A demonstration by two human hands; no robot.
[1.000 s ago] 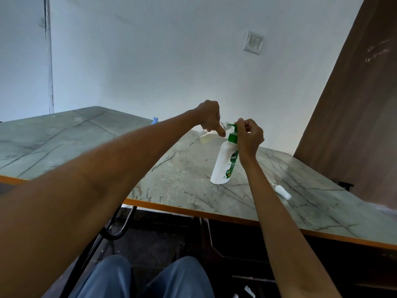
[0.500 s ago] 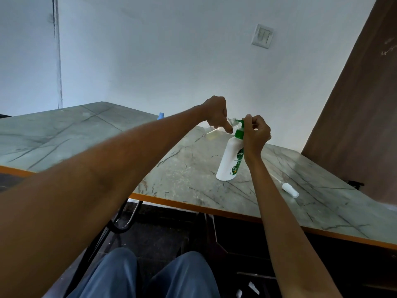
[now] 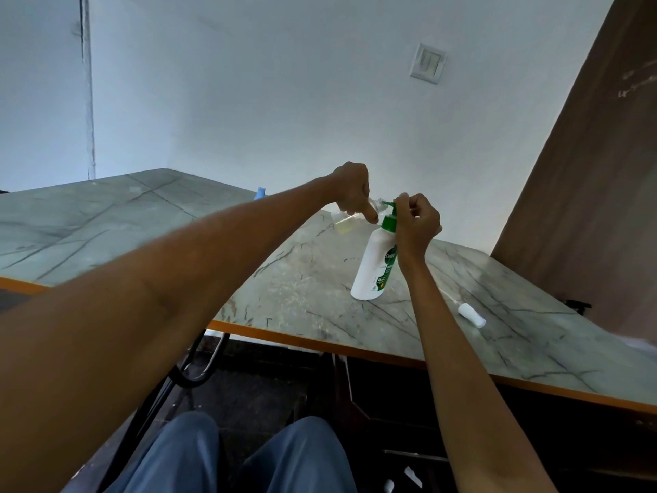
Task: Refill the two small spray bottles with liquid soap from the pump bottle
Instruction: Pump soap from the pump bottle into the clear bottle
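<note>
A white pump bottle [image 3: 371,266] with a green pump head stands on the marble-patterned table [image 3: 305,279]. My right hand [image 3: 417,225] is curled round the green pump head at the bottle's top. My left hand [image 3: 352,190] holds a small clear spray bottle [image 3: 343,220] with yellowish liquid, tilted with its mouth at the pump nozzle. The bottle's upper part is hidden by my fingers. A small white spray cap with a thin tube [image 3: 471,314] lies on the table to the right of my right forearm.
A small blue object [image 3: 260,192] shows just behind my left forearm. The table's orange front edge [image 3: 320,345] runs across the view, with my knees and a chair frame below it. A brown wooden panel [image 3: 586,208] rises at the right.
Both hands stay at the pump head with the small bottle held at the nozzle. The view has shifted slightly. No object on the table has moved.
</note>
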